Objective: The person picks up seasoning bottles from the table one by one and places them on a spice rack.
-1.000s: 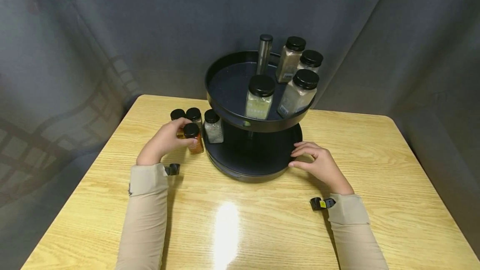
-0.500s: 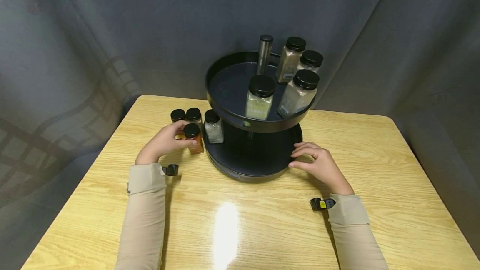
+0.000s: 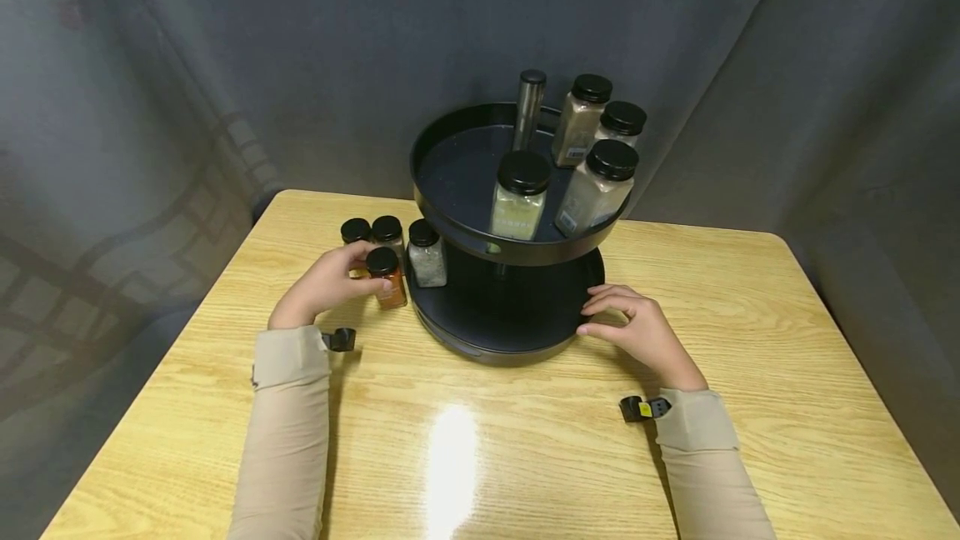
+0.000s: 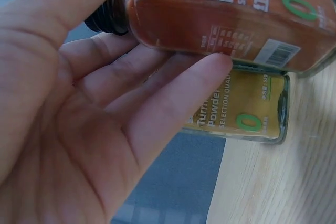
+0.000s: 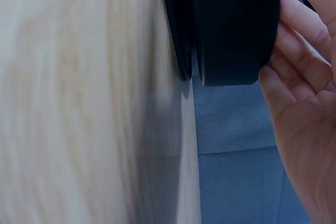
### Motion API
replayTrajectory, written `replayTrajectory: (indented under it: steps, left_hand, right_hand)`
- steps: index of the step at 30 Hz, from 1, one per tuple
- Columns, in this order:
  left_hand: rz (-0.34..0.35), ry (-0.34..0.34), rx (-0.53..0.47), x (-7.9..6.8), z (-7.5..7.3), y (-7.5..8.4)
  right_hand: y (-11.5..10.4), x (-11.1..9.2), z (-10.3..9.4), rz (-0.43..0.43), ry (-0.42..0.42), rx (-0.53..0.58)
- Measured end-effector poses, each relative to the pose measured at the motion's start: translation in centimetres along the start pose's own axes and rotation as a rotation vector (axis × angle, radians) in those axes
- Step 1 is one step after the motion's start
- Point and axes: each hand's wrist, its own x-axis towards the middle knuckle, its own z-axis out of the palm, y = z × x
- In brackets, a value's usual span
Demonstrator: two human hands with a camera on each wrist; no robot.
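At the left of the two-tier turntable, my left hand [image 3: 327, 283] holds a black-lidded jar of red pepper [image 3: 389, 282] between thumb and fingers. The left wrist view shows its printed label, with a jar of turmeric powder [image 4: 247, 106] behind it, partly covered by my fingers. My right hand [image 3: 637, 325] is at the right side of the turntable's lower tray [image 3: 502, 315], its relaxed, bent fingertips touching the rim. In the right wrist view those fingers [image 5: 302, 51] lie along the tray's dark wall. One jar with pale grey contents [image 3: 429, 261] stands on the lower tray's left side.
The upper tray [image 3: 465, 173] carries several black-lidded jars, including one with yellow-green contents [image 3: 517, 211], and a metal post [image 3: 528, 111]. Behind my left hand stands another dark-lidded jar [image 3: 387, 233], close to the turntable. Grey curtain [image 3: 337, 65] backs the wooden table [image 3: 720, 307].
My left wrist and forearm have shifted slightly left while the hand keeps hold of the red pepper jar. My right hand and the turntable have stayed put.
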Motion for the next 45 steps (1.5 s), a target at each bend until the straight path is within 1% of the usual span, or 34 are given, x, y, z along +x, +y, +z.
replayTrajectory:
  steps: [6, 12, 16, 23, 29, 32, 38, 45]
  left_hand:
    - [0.008, 0.015, 0.025, 0.1, 0.0, 0.1]
    - [0.011, 0.031, 0.027, 0.0, -0.1, 0.6]
    - [0.02, 0.056, 0.029, -0.2, -0.2, 1.0]
    - [0.06, 0.122, 0.015, -0.8, -0.4, 2.1]
    - [0.116, 0.17, 0.042, -1.3, -0.7, 3.0]
    - [0.142, 0.181, 0.039, -1.5, -0.9, 3.5]
    - [0.152, 0.188, 0.038, -2.0, -1.1, 4.6]
    - [0.234, 0.238, 0.04, -2.2, -1.0, 5.5]
  right_hand:
    - [0.1, 0.1, 0.0, 0.001, 0.002, -0.01]
    - [0.2, 0.1, 0.0, -0.001, 0.01, -0.031]
    - [0.2, 0.0, 0.0, 0.009, 0.007, -0.037]
    - [0.1, -0.4, 0.0, 0.018, 0.004, -0.027]
    - [0.1, -0.3, 0.1, 0.006, 0.006, -0.004]
    - [0.1, -0.2, 0.1, -0.001, 0.006, -0.019]
    - [0.2, -0.2, 0.3, 0.001, 0.008, -0.018]
    - [0.0, -0.4, 0.1, -0.005, 0.015, 0.0]
